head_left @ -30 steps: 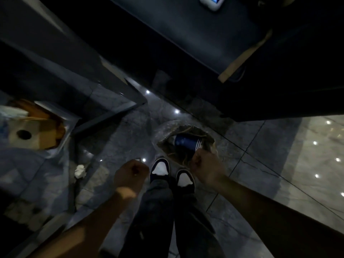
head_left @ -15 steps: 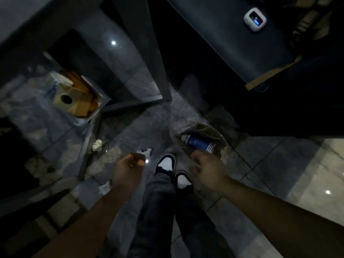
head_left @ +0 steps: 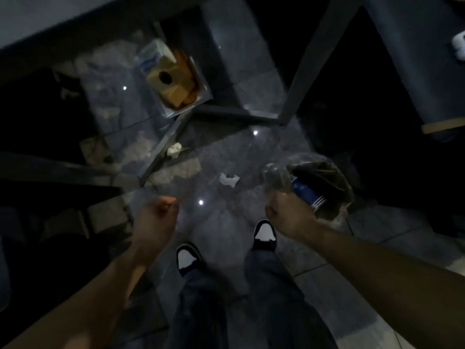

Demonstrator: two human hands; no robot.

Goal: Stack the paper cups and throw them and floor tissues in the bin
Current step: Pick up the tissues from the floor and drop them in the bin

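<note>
The view is dim and looks straight down at a dark, glossy tiled floor (head_left: 226,137). At centre right of the frame stands a bin (head_left: 274,172) lined with a crinkled clear plastic bag, and inside it lies a stack of blue paper cups (head_left: 303,188) on its side, white-striped end toward the lower right. The right hand (head_left: 286,214) hovers at the bin's near edge with fingers curled into a loose fist; whether it pinches the bag's rim cannot be told in this light. The left hand (head_left: 154,217), at centre left, is clenched with nothing visible in it. Two pieces of white tissue lie on the floor: one crumpled tissue (head_left: 174,149) just beside a grey metal table leg (head_left: 163,152) above the left hand, and a flatter torn tissue (head_left: 228,179) between the two hands, left of the bin. In the upper middle sits an open box (head_left: 201,79) holding a tan cardboard piece with a round hole (head_left: 164,77) and a pale packet (head_left: 151,57) propped at its upper left corner. Two black-and-white shoes (head_left: 263,231) show below the hands, with dark trouser legs at the bottom centre.
</note>
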